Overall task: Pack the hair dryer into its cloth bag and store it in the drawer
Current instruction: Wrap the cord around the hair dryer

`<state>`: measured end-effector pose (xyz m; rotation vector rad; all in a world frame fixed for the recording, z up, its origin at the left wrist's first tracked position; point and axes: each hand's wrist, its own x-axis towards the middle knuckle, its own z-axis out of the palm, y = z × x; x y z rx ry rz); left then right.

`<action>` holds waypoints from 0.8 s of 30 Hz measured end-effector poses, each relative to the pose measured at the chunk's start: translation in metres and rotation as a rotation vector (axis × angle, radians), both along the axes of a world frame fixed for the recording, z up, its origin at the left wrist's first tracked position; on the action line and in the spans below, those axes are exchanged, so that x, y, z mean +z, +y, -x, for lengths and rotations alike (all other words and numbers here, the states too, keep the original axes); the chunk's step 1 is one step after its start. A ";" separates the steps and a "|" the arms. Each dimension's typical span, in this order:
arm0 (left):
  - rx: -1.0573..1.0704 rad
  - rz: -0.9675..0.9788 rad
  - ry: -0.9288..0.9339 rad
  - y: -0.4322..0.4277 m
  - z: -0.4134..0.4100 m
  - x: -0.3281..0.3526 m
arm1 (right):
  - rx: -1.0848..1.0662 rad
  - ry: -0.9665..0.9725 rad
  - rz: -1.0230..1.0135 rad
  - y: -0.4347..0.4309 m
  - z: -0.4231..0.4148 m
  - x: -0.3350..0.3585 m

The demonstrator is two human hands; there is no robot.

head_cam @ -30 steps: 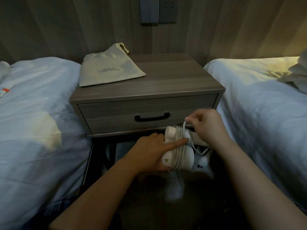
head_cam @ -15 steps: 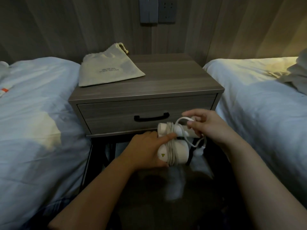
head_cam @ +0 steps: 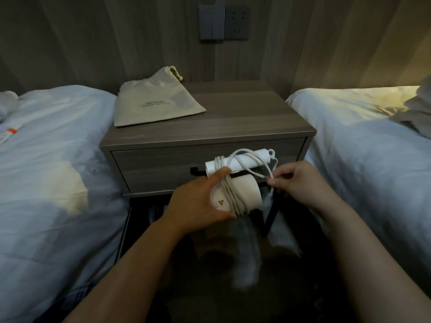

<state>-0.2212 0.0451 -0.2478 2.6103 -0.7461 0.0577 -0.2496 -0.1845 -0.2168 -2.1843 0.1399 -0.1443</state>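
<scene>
Left hand point(head_cam: 198, 201) grips hair dryer point(head_cam: 247, 192); right hand point(head_cam: 300, 183) pinches cord point(head_cam: 233, 197), before closed drawer point(head_cam: 151, 169); cloth bag point(head_cam: 156, 103) flat on nightstand point(head_cam: 245, 120).

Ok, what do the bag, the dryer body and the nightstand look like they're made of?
Bag: cream woven cloth, matte, creased, with a drawstring. Hair dryer: likely smooth white plastic, faint sheen. Nightstand: grey wood-grain surface, probably laminate; streaked grain shows.

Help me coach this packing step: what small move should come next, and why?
Probably the right hand, pinching the cord, should wind its last loose loop around the hair dryer and tuck the end. The left hand grips the dryer with most cord already wrapped, but a slack loop hangs off the handle; the cloth bag lies on the nightstand, untouched.
</scene>
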 end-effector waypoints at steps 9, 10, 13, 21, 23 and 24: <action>-0.054 -0.041 -0.010 -0.001 0.001 -0.006 | -0.035 -0.229 0.194 0.029 0.005 -0.010; -0.047 -0.045 -0.025 0.000 0.000 -0.006 | -0.002 -0.255 0.214 0.030 0.005 -0.012; -0.043 -0.077 -0.069 0.000 0.001 -0.007 | 0.023 -0.368 0.287 0.033 0.004 -0.016; -0.034 -0.106 -0.138 -0.002 0.003 -0.013 | -0.171 -0.476 0.412 0.052 0.011 -0.026; -0.041 -0.088 -0.146 -0.005 0.004 -0.014 | -0.123 -0.425 0.417 0.055 0.008 -0.029; -0.041 -0.066 -0.147 -0.005 0.004 -0.014 | -0.100 -0.414 0.425 0.058 0.008 -0.030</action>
